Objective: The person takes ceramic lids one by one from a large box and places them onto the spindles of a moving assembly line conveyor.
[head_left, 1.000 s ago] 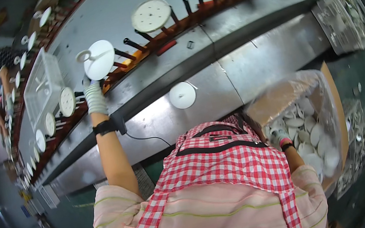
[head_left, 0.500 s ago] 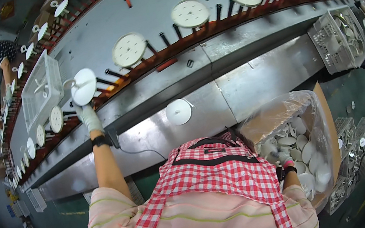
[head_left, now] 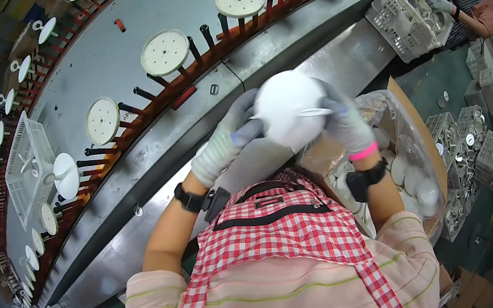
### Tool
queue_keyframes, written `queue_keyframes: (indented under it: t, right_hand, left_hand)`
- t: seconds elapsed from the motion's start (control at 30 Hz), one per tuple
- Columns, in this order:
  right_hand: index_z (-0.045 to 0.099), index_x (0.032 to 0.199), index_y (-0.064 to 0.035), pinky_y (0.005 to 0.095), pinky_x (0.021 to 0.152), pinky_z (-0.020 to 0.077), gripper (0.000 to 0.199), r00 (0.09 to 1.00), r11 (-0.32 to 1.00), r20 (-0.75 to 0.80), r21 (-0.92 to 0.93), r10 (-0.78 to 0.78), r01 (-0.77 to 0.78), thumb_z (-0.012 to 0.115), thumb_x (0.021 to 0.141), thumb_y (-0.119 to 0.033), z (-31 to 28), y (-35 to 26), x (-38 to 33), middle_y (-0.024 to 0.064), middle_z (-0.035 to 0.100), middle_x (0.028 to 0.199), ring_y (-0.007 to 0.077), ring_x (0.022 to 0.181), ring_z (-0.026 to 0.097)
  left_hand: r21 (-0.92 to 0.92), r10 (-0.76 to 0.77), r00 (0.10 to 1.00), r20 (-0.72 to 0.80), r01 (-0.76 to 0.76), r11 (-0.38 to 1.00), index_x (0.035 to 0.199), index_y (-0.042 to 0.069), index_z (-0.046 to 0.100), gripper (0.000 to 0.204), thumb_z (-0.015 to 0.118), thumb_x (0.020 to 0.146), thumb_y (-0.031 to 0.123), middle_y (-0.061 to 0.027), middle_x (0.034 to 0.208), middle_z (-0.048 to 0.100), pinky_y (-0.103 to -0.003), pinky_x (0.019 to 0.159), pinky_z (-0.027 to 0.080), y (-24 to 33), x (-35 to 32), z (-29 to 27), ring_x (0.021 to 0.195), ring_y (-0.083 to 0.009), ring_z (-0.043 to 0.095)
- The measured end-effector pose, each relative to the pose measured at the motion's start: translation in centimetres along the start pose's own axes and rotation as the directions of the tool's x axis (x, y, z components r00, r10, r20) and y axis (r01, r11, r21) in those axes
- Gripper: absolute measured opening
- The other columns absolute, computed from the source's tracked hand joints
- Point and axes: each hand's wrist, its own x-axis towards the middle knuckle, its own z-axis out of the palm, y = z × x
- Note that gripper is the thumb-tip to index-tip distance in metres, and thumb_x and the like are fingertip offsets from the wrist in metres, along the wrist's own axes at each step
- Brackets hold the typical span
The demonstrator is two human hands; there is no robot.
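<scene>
In front of my chest, above the metal bench ledge (head_left: 191,193), a round white disc (head_left: 290,103) faces up between my gloved hands. My left hand (head_left: 227,137) grips its left edge with thumb and fingers. On the opposite side my right hand (head_left: 346,123), with a pink band at the wrist, closes round the rim. A thin white edge or stem juts across the lower right of the disc; I cannot tell whether it belongs to a second piece. Perforated white discs, such as a near one (head_left: 103,120), stand on dark-handled pegs along the red rail (head_left: 204,62).
A plastic-lined carton (head_left: 419,143) full of white discs stands at my right. Beyond it are a white basket (head_left: 398,21), stacked crates (head_left: 486,148) and a co-worker (head_left: 478,7). Another white basket (head_left: 18,184) sits on the table at left, with people behind it.
My left hand has left the rail and my right hand has come out of the carton. Both now hold a white disc; the one on the ledge is gone. Rail pieces have shifted left.
</scene>
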Motion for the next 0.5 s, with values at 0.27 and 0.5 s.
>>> queue_keyframes:
  t: [0.27,0.5]
  right_hand:
    - [0.053,0.118,-0.0095,0.0413,0.096,0.0342,0.047,0.746,0.294,0.413,-0.734,-0.523,0.613,0.056,0.073,-0.024,6.8,-2.2,6.9,0.0228,0.038,0.127,0.0378,0.115,0.039]
    - [0.057,0.108,-0.0091,0.0426,0.087,0.0412,0.043,0.641,0.208,0.219,-0.828,-0.735,0.521,0.061,0.075,-0.036,8.4,-1.3,19.2,0.0152,0.058,0.107,0.0356,0.102,0.051]
  left_hand:
    - [-0.278,0.0,0.967,-0.254,-0.073,0.958,0.12,-0.001,0.045,0.048,0.058,0.084,0.029,-0.0099,0.107,0.057,-0.027,0.084,0.044,1.3,3.1,-0.4,0.096,-0.0159,0.054]
    - [0.316,0.324,0.785,-0.527,-0.172,0.933,0.125,-0.002,0.042,0.061,0.045,0.086,0.046,-0.0205,0.12,0.05,-0.034,0.096,0.034,2.1,9.7,-8.4,0.113,-0.0294,0.046]
